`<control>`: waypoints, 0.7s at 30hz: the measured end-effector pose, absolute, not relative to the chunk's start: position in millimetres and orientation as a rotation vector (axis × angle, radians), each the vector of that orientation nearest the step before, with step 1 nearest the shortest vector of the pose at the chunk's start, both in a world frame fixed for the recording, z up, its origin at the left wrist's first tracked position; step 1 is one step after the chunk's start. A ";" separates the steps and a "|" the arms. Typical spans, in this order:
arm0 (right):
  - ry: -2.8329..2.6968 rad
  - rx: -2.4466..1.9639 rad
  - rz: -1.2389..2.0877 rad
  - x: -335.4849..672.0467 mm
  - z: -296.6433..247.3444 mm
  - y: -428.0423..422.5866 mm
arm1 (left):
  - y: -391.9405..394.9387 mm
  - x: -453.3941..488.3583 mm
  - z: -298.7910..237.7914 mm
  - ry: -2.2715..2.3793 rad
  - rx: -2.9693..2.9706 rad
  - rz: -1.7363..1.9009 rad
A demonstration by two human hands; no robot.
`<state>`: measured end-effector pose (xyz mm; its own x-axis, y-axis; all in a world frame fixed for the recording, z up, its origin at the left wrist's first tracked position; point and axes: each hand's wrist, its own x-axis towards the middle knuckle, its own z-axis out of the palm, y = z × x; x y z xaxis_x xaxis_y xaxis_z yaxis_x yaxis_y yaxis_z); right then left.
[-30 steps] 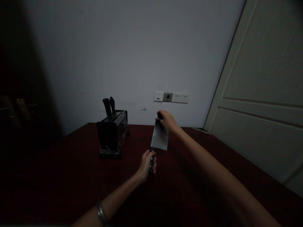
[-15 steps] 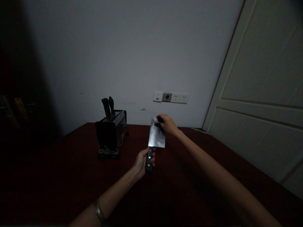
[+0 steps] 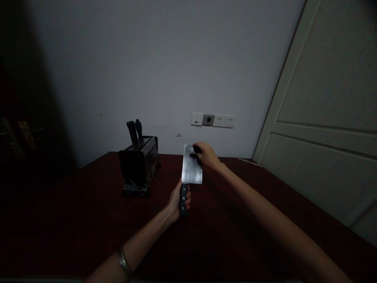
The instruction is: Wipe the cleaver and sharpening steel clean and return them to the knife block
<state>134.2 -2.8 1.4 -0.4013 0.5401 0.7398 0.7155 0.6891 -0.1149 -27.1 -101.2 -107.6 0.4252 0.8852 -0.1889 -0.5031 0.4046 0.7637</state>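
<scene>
A cleaver with a broad steel blade (image 3: 191, 167) and a black riveted handle (image 3: 183, 200) is raised above the table, blade pointing away from me. My left hand (image 3: 176, 198) is wrapped round its handle. At the upper right of the blade is my right hand (image 3: 207, 154), closed on a small black object (image 3: 196, 149). That object lies against or just over the blade face; most of it is hidden by my fingers, and its kind cannot be made out.
A dark knife block (image 3: 132, 171) stands left on the dark red table (image 3: 212, 243), with two black-handled pieces (image 3: 132, 131) in its top. Behind is a pale wall with sockets (image 3: 224, 121). A white panelled door (image 3: 324, 102) rises at the right.
The cleaver and my left hand have shifted slightly left, and the blade's glare has changed. My right hand has moved a little left with the black object, still near the blade's top.
</scene>
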 end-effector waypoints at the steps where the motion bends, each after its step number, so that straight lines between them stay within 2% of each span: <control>1: -2.103 -0.960 -0.275 133.7 -0.5 -3.4 | -100.8 -27.2 -107.7 0.643 0.682 0.958; 10: -2.131 -0.963 -0.225 129.2 -11.1 -18.3 | -102.9 -26.8 -108.1 0.607 0.701 0.989; 18: -2.323 -0.773 0.033 117.2 -57.1 -93.8 | -103.5 -27.4 -102.3 0.667 0.730 0.997; 21: -2.362 -0.732 0.026 118.6 -55.4 -95.2 | -103.8 -25.7 -103.8 0.685 0.783 1.000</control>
